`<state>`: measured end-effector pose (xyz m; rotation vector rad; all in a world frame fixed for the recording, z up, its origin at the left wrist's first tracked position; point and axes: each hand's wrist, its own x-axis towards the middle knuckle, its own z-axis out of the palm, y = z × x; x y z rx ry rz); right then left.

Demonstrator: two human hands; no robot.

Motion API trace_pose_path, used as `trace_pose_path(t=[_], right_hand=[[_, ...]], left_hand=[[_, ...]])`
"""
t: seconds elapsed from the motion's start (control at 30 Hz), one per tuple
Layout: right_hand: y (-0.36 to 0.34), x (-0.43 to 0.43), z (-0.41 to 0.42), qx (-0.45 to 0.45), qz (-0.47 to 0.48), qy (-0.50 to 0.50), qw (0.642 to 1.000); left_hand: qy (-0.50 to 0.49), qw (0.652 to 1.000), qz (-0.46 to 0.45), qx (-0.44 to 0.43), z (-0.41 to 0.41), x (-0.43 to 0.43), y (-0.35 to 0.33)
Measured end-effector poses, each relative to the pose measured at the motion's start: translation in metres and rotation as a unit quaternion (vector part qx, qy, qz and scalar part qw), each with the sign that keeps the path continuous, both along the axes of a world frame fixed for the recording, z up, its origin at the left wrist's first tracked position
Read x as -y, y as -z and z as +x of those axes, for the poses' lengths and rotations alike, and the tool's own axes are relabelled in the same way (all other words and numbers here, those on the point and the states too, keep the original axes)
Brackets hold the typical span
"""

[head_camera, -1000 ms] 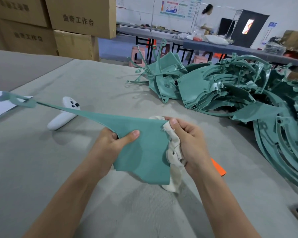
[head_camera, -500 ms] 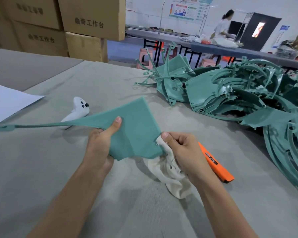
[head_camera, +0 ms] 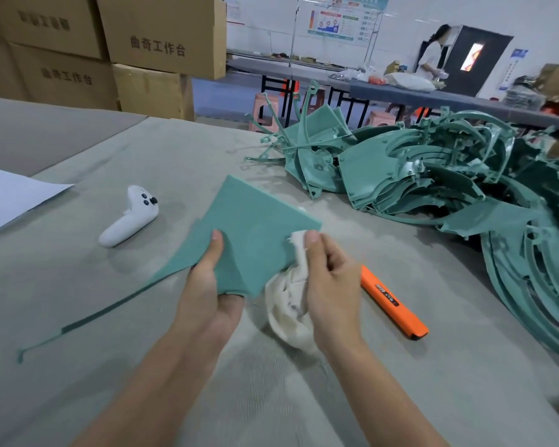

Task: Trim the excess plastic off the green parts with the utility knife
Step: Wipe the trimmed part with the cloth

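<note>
My left hand (head_camera: 207, 285) grips a flat green plastic part (head_camera: 255, 227) at its near edge, thumb on top. The part's long thin tail runs down-left across the table. My right hand (head_camera: 333, 279) holds a crumpled white cloth (head_camera: 288, 301) and presses it against the part's right edge. The orange utility knife (head_camera: 394, 304) lies on the table just right of my right hand, in neither hand. A large heap of green parts (head_camera: 433, 175) fills the right side.
A white game controller (head_camera: 129, 217) lies left of the part. A white paper sheet (head_camera: 10, 195) sits at the far left edge. Cardboard boxes (head_camera: 155, 37) are stacked behind the grey table (head_camera: 142, 350). A person stands at a far bench.
The green part has been turned flatter and its tail swung down toward the table. My right hand with the cloth moved up along the part's right edge, uncovering the orange knife.
</note>
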<state>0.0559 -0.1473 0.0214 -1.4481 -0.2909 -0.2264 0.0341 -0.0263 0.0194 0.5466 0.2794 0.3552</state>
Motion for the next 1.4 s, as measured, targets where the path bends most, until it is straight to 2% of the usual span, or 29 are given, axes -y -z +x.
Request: trace_pose_path(t=[0.1,0.23,0.3,0.4,0.47,0.6,0.7,0.73,0.8,0.87,0.9,0.93,1.0,1.03,1.07,1.13,1.17,1.2,1.23,1.27,1.33,1.4], right_hand=[[0.023,-0.022,-0.017,0.04,-0.104,-0.03,0.993],[0.031,-0.031,-0.022,0.06,-0.206,-0.083,0.973],[0.024,-0.025,-0.016,0.027,-0.159,-0.073,0.984],[0.013,-0.016,-0.006,-0.034,0.023,-0.017,0.999],[0.014,-0.018,-0.009,-0.044,0.038,-0.012,0.998],[0.029,-0.025,-0.018,-0.034,-0.104,-0.101,0.989],[0.013,-0.006,0.001,-0.044,-0.264,-0.204,0.942],[0.004,0.003,0.009,-0.04,-0.306,-0.192,0.932],[-0.009,0.022,0.021,-0.026,-0.31,-0.044,0.949],[-0.018,0.033,0.026,0.04,-0.204,0.169,0.963],[-0.022,0.032,0.024,0.102,-0.154,0.218,0.958],[-0.023,0.027,0.019,0.155,-0.15,0.205,0.955],[-0.017,0.006,0.01,0.214,-0.22,0.077,0.949],[-0.01,-0.003,0.005,0.244,-0.288,0.017,0.926],[-0.003,-0.011,0.002,0.288,-0.36,-0.013,0.887],[0.004,-0.017,0.003,0.376,-0.474,0.009,0.796],[0.003,-0.014,0.009,0.385,-0.495,0.029,0.778],[0.001,-0.008,0.015,0.368,-0.495,0.048,0.785],[-0.001,0.0,0.021,0.328,-0.475,0.063,0.814],[-0.005,0.009,0.027,0.264,-0.429,0.079,0.86],[-0.012,0.029,0.039,0.116,-0.306,0.113,0.938],[-0.015,0.043,0.043,-0.046,-0.154,0.056,0.985]], left_hand=[[0.012,0.999,-0.052,0.004,-0.002,-0.004,-0.003],[-0.036,0.999,-0.009,0.006,-0.002,-0.013,-0.006],[-0.059,0.998,-0.002,0.026,-0.002,-0.015,-0.008],[-0.057,0.998,0.022,0.032,0.0,-0.01,-0.007],[-0.038,0.998,0.028,0.032,0.001,-0.002,-0.003],[-0.047,0.998,0.031,0.032,0.001,-0.005,-0.001],[-0.062,0.995,0.06,0.039,0.001,-0.014,-0.004],[-0.069,0.995,0.067,0.04,0.001,-0.015,-0.005],[-0.095,0.991,0.091,0.039,0.002,-0.016,-0.007],[-0.106,0.986,0.122,0.041,0.002,-0.014,-0.007],[-0.097,0.985,0.136,0.04,0.002,-0.011,-0.006],[-0.08,0.985,0.147,0.033,0.002,-0.006,-0.004],[-0.032,0.987,0.158,0.012,0.0,0.004,-0.002],[-0.01,0.987,0.16,0.004,-0.001,0.007,-0.001],[0.004,0.987,0.158,0.0,-0.001,0.009,-0.002],[0.017,0.991,0.134,0.002,-0.002,0.009,-0.003],[0.022,0.992,0.127,0.002,-0.002,0.008,-0.003],[0.026,0.991,0.135,0.002,-0.003,0.007,-0.004],[0.029,0.988,0.152,-0.001,-0.003,0.007,-0.004],[0.032,0.985,0.168,-0.006,-0.004,0.007,-0.005],[0.041,0.982,0.182,-0.019,-0.005,0.004,-0.007],[0.055,0.978,0.198,-0.022,-0.006,0.001,-0.009]])
